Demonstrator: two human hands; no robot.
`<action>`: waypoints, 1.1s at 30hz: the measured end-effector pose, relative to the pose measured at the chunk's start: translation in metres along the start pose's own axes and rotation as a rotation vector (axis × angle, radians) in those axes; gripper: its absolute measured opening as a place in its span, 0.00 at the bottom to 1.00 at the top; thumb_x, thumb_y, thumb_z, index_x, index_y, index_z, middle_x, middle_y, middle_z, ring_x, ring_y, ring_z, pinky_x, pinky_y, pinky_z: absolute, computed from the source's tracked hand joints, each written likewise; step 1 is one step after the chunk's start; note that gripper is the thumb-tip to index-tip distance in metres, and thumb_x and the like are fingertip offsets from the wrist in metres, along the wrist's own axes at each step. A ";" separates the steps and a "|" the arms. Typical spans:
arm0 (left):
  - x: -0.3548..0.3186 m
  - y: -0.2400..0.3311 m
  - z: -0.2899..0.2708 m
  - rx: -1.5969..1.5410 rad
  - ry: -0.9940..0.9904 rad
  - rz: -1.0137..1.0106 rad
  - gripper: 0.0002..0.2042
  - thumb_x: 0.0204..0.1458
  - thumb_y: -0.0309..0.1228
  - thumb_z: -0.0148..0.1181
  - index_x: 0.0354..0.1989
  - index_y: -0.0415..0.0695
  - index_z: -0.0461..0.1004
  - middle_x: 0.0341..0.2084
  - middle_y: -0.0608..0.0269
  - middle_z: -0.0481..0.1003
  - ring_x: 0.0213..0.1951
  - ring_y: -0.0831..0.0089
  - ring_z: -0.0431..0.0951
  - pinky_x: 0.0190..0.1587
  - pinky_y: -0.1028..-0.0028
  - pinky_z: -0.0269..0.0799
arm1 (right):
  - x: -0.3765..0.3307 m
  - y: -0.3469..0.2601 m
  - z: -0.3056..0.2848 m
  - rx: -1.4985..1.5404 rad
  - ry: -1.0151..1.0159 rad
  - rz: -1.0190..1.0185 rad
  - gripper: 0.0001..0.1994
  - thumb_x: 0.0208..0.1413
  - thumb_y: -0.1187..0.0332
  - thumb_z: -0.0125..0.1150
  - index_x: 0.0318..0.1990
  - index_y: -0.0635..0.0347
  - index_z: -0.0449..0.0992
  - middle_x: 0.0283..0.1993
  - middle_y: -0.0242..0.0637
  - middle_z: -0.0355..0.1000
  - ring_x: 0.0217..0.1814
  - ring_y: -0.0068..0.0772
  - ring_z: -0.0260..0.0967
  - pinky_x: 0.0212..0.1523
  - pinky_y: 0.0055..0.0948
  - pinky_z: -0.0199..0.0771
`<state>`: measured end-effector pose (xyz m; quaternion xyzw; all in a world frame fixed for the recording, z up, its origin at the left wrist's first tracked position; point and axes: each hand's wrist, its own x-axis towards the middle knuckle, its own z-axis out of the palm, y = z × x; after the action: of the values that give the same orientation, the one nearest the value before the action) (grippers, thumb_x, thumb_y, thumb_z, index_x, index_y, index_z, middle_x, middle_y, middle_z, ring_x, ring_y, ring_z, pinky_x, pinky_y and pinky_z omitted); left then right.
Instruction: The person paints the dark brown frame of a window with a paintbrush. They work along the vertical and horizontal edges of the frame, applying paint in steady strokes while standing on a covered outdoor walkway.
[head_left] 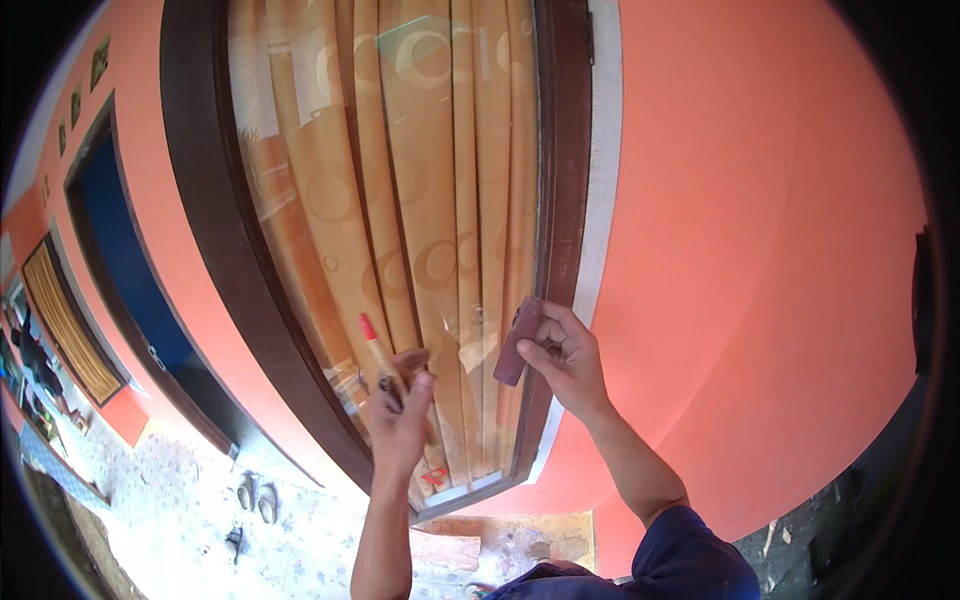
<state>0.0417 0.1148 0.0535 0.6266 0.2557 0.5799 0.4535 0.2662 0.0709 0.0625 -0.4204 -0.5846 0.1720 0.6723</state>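
Orange-painted wall (760, 230) fills the view, seen from a head-worn camera looking at the outside of a house. Set into it is a window with a dark brown wooden frame (215, 240); behind its glass hang tan curtains (420, 180) with pale ring patterns. Further left is a blue door (125, 250), and a pair of sandals (256, 495) lies on the speckled floor (170, 520) below.

Both forearms rise from the lower edge. The left hand (402, 415) is closed around a slim tan brush handle with a red tip (376, 348), held before the lower glass, its long axis tilting up and to the left. The right hand (565, 360) grips a small dark maroon block (518, 342) between thumb and fingers (556, 322), the block standing nearly upright against the frame's right upright, just beside the glass edge. The block lies to the right of the brush, apart from it, and the right hand is the one nearer the frame.
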 end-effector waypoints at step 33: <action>-0.032 -0.026 0.060 0.056 0.218 -0.146 0.19 0.65 0.43 0.53 0.28 0.39 0.75 0.11 0.70 0.67 0.13 0.82 0.67 0.17 0.80 0.60 | 0.053 -0.033 -0.149 -0.082 -0.302 -0.383 0.08 0.52 0.77 0.69 0.40 0.65 0.79 0.39 0.42 0.80 0.38 0.28 0.80 0.37 0.25 0.81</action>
<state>0.0988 0.0833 0.0198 0.5519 0.3647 0.6026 0.4463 0.4104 0.0360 0.1272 -0.2985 -0.7538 0.0785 0.5801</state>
